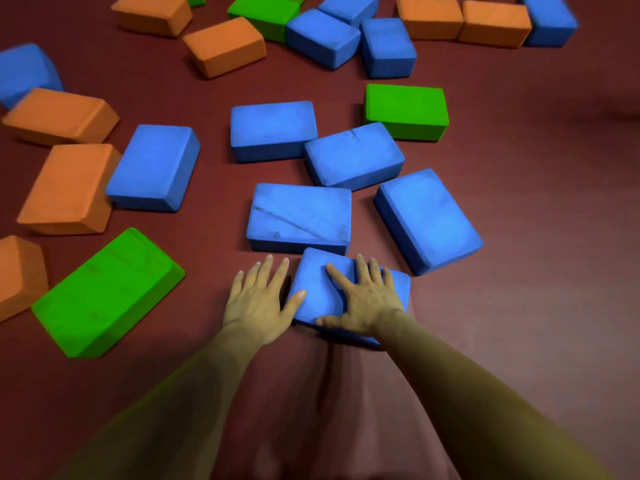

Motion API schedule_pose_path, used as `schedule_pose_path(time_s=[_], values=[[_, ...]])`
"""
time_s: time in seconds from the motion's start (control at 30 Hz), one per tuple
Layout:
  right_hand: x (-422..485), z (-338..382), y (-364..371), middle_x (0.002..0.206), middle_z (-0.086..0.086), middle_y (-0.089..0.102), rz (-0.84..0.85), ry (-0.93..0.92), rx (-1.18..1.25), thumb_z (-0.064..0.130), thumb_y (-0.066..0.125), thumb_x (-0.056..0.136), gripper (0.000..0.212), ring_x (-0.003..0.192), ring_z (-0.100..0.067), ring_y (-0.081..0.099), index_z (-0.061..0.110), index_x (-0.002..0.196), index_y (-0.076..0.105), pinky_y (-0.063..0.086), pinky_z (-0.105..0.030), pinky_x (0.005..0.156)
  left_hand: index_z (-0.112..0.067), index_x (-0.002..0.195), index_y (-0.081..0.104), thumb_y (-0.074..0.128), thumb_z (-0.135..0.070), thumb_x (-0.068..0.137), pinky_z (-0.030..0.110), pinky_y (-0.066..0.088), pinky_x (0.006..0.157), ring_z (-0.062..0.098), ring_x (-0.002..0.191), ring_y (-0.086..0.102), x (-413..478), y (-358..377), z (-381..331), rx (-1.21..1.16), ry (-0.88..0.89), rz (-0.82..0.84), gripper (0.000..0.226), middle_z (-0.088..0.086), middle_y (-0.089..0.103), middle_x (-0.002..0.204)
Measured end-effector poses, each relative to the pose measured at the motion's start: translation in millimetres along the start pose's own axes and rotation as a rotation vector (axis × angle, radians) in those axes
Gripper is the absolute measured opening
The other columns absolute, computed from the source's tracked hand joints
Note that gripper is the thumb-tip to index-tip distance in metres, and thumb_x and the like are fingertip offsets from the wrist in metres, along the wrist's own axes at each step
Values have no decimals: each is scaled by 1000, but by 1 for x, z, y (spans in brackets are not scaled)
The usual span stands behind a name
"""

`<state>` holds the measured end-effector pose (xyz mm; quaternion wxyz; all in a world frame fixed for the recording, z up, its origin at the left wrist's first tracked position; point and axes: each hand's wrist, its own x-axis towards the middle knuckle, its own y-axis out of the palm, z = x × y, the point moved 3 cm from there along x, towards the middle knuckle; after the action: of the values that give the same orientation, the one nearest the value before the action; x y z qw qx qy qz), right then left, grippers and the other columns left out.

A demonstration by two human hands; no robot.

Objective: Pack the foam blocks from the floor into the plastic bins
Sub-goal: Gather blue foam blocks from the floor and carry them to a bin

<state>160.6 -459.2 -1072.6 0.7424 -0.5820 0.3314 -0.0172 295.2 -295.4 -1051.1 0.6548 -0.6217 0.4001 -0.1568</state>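
Blue foam block (317, 289) on floor: right hand (363, 299) flat on top, fingers spread; left hand (258, 299) splayed, thumb touching.

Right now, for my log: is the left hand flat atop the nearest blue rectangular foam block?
No, the left hand lies beside the block; the right hand rests on it.
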Motion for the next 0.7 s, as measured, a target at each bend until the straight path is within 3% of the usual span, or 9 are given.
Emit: schedule_pose_path(time_s=[0.17, 0.23, 0.4, 0.57, 0.7], values=[[13, -4, 17, 168, -20, -15, -59, -54, -18, 106, 39, 54, 124, 151, -51, -12, 56, 154, -15, -9, -68, 118, -32, 162, 5, -10, -76, 76, 44, 4, 125, 21, 155, 7, 28, 6, -3, 18, 33, -21, 98, 2, 4, 170], [13, -4, 19, 167, -21, -12, -73, -77, -42, 106, 39, 49, 128, 150, -52, -6, 56, 153, -16, -9, -71, 115, -31, 162, 5, -11, -76, 76, 44, 3, 125, 20, 155, 6, 38, 6, -7, 22, 52, -28, 98, 2, 4, 170], [-1, -16, 23, 152, -27, 34, -210, -12, -17, 105, 44, 49, 122, 125, -50, 42, 49, 156, 27, 27, -68, 106, -33, 162, 4, -10, -77, 75, 46, 2, 125, 21, 156, 4, 74, -1, -11, 45, 115, -27, 98, 3, 3, 170], [-29, -57, 39, 147, -29, 40, -312, 198, 33, 108, 37, 52, 119, 119, -48, 46, 46, 154, 38, 36, -65, 102, -33, 162, 2, 18, -75, 92, 47, 1, 125, 23, 156, 2, 125, -16, -14, 126, 238, -72, 83, 3, -1, 170], [-32, -69, 42, 149, -30, 39, -352, 315, 65, 111, 27, 53, 120, 121, -49, 45, 46, 153, 40, 35, -65, 104, -36, 161, -3, 24, -79, 91, 49, 0, 125, 27, 156, -5, 165, -27, -17, 205, 327, -59, 86, 4, -8, 170]])
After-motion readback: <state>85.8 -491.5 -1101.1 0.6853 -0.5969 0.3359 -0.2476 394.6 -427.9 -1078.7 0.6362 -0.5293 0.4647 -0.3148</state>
